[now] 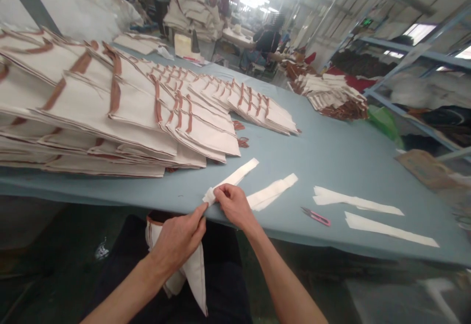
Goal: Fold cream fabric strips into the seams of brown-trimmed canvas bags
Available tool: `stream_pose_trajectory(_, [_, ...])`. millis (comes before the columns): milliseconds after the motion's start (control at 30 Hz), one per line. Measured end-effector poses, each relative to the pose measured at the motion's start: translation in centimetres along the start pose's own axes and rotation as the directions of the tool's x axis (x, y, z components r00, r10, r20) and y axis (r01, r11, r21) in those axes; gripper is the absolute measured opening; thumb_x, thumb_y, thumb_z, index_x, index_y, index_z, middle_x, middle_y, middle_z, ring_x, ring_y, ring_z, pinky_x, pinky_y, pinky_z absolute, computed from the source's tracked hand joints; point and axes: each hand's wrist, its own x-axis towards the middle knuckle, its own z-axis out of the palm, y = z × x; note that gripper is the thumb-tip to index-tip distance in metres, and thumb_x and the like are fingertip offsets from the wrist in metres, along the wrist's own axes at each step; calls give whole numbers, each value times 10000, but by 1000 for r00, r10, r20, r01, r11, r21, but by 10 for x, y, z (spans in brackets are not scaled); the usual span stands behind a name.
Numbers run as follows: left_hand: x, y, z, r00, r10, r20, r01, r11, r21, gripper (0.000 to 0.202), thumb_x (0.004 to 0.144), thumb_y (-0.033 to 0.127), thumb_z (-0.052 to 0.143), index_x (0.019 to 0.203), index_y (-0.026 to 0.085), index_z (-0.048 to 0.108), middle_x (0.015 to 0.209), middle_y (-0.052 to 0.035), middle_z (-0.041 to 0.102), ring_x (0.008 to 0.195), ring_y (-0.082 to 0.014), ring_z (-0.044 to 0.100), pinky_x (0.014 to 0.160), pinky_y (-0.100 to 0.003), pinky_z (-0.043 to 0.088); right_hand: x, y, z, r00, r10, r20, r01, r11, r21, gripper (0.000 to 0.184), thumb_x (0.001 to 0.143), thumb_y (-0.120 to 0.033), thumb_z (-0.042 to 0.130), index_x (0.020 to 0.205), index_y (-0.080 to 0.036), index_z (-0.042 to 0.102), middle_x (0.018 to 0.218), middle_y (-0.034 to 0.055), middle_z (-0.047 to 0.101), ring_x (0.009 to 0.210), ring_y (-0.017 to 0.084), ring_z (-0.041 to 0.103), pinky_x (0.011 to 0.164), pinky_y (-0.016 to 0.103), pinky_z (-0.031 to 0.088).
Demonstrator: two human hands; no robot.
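Note:
My right hand [233, 205] pinches the near end of a white fabric strip [241, 172], one of a small stack lying on the table's front edge. My left hand [180, 238] is closed on a cream fabric piece with brown edging [196, 277], which hangs down over my lap. Its index fingertip reaches the strip's near end, close to my right fingertips. Just right of my right hand lies a second stack of white strips [274, 191]. The left palm and the top of the hanging piece are partly hidden.
Stacked cream pieces with brown straps [140, 113] cover the table's left side. Pink thread snips [316, 216] and two more groups of strips [358, 200] lie to the right. Another heap of fabric [331, 93] sits at the far end. A person [268, 39] sits beyond the blue-grey table [294, 152].

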Motion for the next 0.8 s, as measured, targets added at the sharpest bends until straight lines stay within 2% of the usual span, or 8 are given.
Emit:
stream_pose_trajectory(133, [-7,1,-1,999,-32,-39,32,999,-1,425,1102,225,458,1481,191,647,939,-58,898,855,-298,892,724,-325,613,0,2,0,1000,-2,8,2,1000,22,300,1036,-338,608,817,-200,760,674,-20,687,645,162,610,623,261,420])
stream_pose_trajectory(233, [-8,4,-6,997,-41,-62,42,999,23,478,1120,242,420,1568,169,574,891,-38,889,839,-279,890,729,-313,613,-1,-1,2,1000,-11,-1,11,1000,19,261,1017,-310,652,811,-210,778,737,-6,749,721,173,668,677,267,438])
stream_pose_trajectory(300, [-6,7,-9,998,-23,-50,26,998,51,532,1116,250,437,1635,174,528,930,-50,898,877,-296,893,754,-330,625,-2,-3,3,1000,-9,-7,9,1000,9,254,1014,-298,661,810,-216,788,773,3,779,761,183,698,714,277,449])
stream_pose_trajectory(400, [-1,11,-12,1000,-3,-12,4,995,98,565,1094,229,478,1654,210,547,999,-82,909,933,-331,893,788,-356,640,-3,-5,2,1000,-8,-13,7,1000,-19,256,1011,-289,670,796,-226,793,786,9,791,784,193,707,733,288,444])
stream_pose_trajectory(567, [-2,14,-12,999,-37,25,32,986,162,529,1114,231,464,1623,188,601,1088,-156,903,955,-379,887,796,-406,656,-4,-7,2,1000,-27,-10,27,998,-49,260,991,-283,708,742,-233,763,728,-8,739,724,180,631,707,296,389])
stream_pose_trajectory(700, [-4,16,-12,997,-56,56,45,982,182,512,1123,261,483,1617,200,602,1042,-148,905,953,-366,889,796,-387,653,-3,-4,2,999,-27,-33,27,1000,-4,255,1016,-263,670,772,-217,729,718,-17,693,706,167,599,699,293,388])
stream_pose_trajectory(800, [-3,17,-12,995,-62,71,48,982,185,506,1136,266,466,1624,198,587,1065,-154,903,972,-371,887,803,-394,648,0,2,2,999,-13,-37,16,997,72,289,1074,-324,642,815,-204,687,686,-41,642,631,150,574,657,280,424])
